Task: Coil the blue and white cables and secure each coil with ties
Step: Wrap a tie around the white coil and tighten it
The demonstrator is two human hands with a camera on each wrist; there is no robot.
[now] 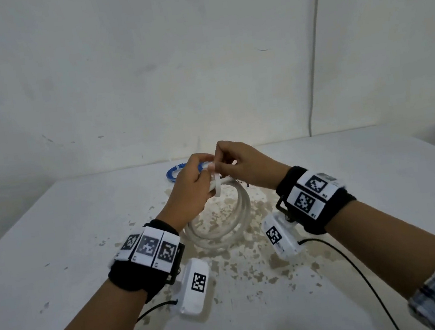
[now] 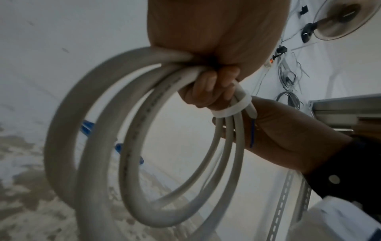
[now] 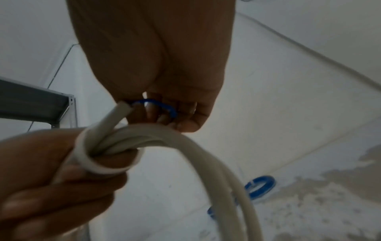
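The white cable (image 1: pixel 240 211) is wound into a coil of several loops that hangs from my left hand (image 1: pixel 199 179) above the table. My left fingers (image 2: pixel 208 86) curl round the bunched top of the white cable (image 2: pixel 132 124). A white tie (image 2: pixel 234 108) loops loosely around that bundle beside them. My right hand (image 1: pixel 221 161) pinches the tie (image 1: pixel 215 170) by its upright tail, just above the bundle. The cable's cut end (image 3: pixel 117 117) shows a blue inner wire (image 3: pixel 158 105) next to my right fingers (image 3: pixel 185 119). The blue cable (image 1: pixel 172 172) lies coiled on the table behind my hands.
The white table (image 1: pixel 82 238) has a worn, brown-flecked patch (image 1: pixel 251 260) under the coil. A plain wall stands close behind it. Black camera leads (image 1: pixel 364 278) trail from both wrists. A metal shelf frame (image 2: pixel 340 106) stands off to the right.
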